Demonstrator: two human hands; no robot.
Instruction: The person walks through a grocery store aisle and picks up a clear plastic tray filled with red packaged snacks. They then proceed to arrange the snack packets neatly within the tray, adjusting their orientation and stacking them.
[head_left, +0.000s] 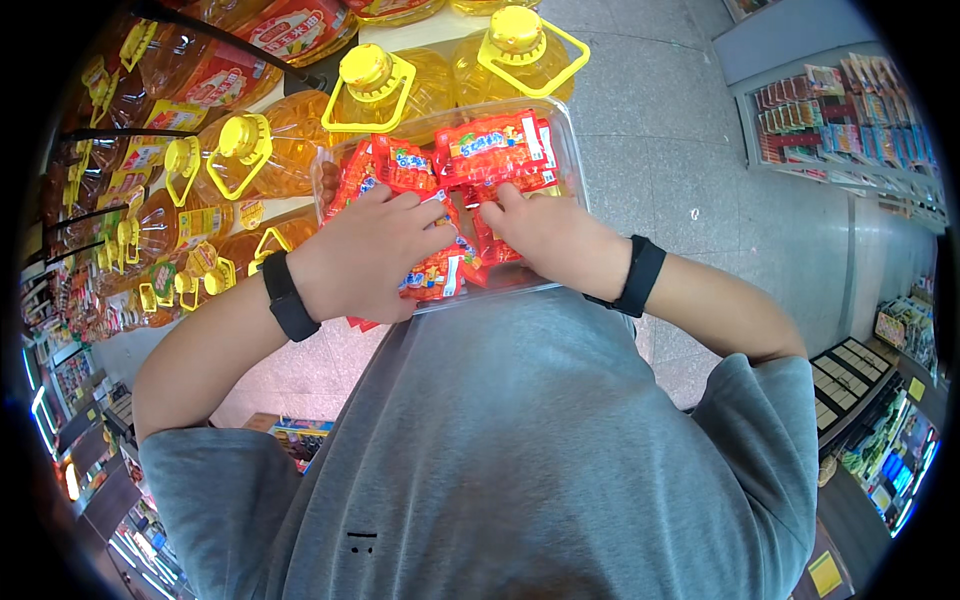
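Note:
A clear plastic tub (576, 161) right in front of my body holds several red snack packets (491, 150). My left hand (375, 247) lies palm down over the packets at the tub's near left part, its fingers spread and the thumb by the near rim. Over the right part reaches my right hand (559, 236), fingers bent down at the packets near the middle. What lies beneath the fingertips of either hand is hidden, so a grip on a packet cannot be made out. Both wrists wear black bands.
Large bottles of yellow oil (289, 139) with yellow caps and handles stand left of and beyond the tub. Grey floor tiles (645, 97) run along the right. A rack of hanging packets (832, 124) stands at the far right. Black rods (240, 49) stick out among the bottles.

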